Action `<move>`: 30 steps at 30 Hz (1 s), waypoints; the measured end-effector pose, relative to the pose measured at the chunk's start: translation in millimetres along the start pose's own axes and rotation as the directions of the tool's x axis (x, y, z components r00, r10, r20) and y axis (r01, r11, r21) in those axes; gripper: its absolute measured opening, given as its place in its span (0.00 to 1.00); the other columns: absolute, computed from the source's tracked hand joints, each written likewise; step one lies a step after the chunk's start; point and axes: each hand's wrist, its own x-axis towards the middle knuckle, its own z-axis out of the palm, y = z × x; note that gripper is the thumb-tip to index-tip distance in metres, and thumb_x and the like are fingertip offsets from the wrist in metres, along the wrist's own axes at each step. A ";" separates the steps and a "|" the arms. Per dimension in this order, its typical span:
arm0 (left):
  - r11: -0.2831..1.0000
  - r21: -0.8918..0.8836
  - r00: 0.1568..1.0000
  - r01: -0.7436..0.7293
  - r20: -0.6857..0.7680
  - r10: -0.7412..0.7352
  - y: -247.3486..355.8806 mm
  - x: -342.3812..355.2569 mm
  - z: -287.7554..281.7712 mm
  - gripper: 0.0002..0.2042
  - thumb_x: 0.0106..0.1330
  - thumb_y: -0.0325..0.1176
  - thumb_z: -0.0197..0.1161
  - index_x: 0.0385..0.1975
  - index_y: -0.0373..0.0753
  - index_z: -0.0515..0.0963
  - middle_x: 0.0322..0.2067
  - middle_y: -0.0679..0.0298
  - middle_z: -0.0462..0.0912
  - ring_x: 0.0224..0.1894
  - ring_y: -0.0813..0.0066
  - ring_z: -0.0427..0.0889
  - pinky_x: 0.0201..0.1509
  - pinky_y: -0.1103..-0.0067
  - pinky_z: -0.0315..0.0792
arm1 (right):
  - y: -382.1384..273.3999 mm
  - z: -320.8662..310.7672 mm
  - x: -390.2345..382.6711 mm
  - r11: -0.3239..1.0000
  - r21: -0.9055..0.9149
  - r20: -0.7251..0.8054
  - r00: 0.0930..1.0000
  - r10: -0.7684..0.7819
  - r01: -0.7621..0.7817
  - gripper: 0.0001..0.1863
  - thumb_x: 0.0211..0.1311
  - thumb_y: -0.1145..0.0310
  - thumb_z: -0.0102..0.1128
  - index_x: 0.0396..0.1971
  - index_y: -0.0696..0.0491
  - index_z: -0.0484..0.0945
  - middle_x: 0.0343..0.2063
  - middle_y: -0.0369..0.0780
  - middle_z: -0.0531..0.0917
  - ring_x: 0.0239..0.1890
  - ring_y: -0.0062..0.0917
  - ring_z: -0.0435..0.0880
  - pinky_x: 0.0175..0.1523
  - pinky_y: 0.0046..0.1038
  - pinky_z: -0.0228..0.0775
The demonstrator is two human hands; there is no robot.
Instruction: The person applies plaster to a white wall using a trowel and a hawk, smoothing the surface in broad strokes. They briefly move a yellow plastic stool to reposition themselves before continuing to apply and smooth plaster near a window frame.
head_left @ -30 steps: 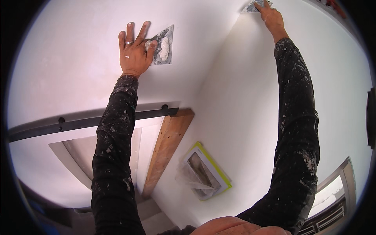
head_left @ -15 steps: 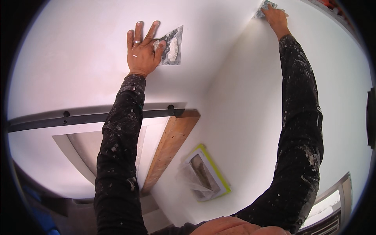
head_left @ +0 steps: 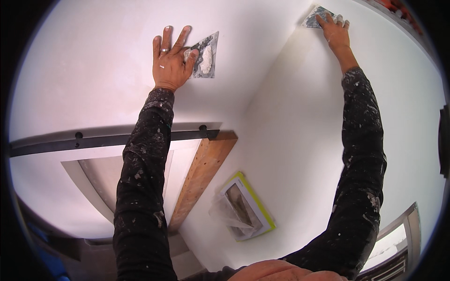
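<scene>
My left hand (head_left: 171,69) rests against the white wall (head_left: 108,70), three fingers spread and the thumb closed over a putty knife (head_left: 212,44). A lump of white filler (head_left: 206,60) sits on that blade. Higher up and to the right, my right hand (head_left: 334,33) grips a second putty knife (head_left: 311,19), its grey-smeared metal blade at the corner where two white surfaces meet. Fingers and blade cover both handles. Dark sleeves spotted with white cover both forearms.
Below my left hand runs a black rail (head_left: 105,140) with a white panelled door (head_left: 75,173) under it. A wooden post (head_left: 202,180) stands at its end. A green-edged framed box with loose plastic (head_left: 262,213) is on the wall. A window (head_left: 389,248) shows lower right.
My right hand has shifted slightly right and down, and more of its putty knife's blade shows at the corner. My left hand stays almost still.
</scene>
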 end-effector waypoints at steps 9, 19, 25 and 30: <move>1.000 -0.001 1.000 -0.018 -0.022 0.018 -6.0 -1.5 -1.3 0.32 0.75 0.57 0.40 0.30 0.40 0.87 0.71 0.81 0.62 0.77 0.64 0.46 0.78 0.61 0.35 | -36.0 -1.8 30.4 0.999 -0.039 0.135 0.991 -0.004 0.009 0.27 0.68 0.71 0.51 0.66 0.36 0.66 0.66 0.39 0.68 0.67 0.50 0.65 0.67 0.61 0.55; 1.000 0.009 1.000 -0.014 -0.006 0.014 -12.4 0.0 -3.2 0.31 0.75 0.57 0.42 0.30 0.40 0.87 0.70 0.81 0.64 0.77 0.65 0.45 0.78 0.62 0.34 | -52.2 -64.3 42.9 0.983 -0.065 0.484 0.867 -0.120 0.172 0.21 0.66 0.68 0.53 0.59 0.41 0.74 0.58 0.41 0.76 0.54 0.47 0.80 0.64 0.58 0.61; 1.000 -0.027 1.000 0.004 -0.015 -0.004 -5.2 0.7 -0.4 0.31 0.75 0.58 0.41 0.31 0.40 0.88 0.70 0.81 0.65 0.77 0.64 0.46 0.78 0.62 0.34 | -2.3 -2.2 22.1 0.997 -0.002 0.037 0.996 0.077 -0.077 0.30 0.69 0.70 0.48 0.70 0.36 0.61 0.70 0.42 0.63 0.67 0.48 0.66 0.71 0.53 0.55; 1.000 -0.008 1.000 0.002 0.001 -0.002 -2.7 -0.7 1.2 0.32 0.75 0.58 0.41 0.32 0.41 0.88 0.70 0.81 0.64 0.77 0.65 0.45 0.78 0.62 0.33 | -1.6 29.8 35.8 0.997 0.061 0.070 0.997 0.043 -0.047 0.31 0.70 0.71 0.47 0.71 0.34 0.58 0.71 0.41 0.60 0.69 0.45 0.65 0.72 0.54 0.52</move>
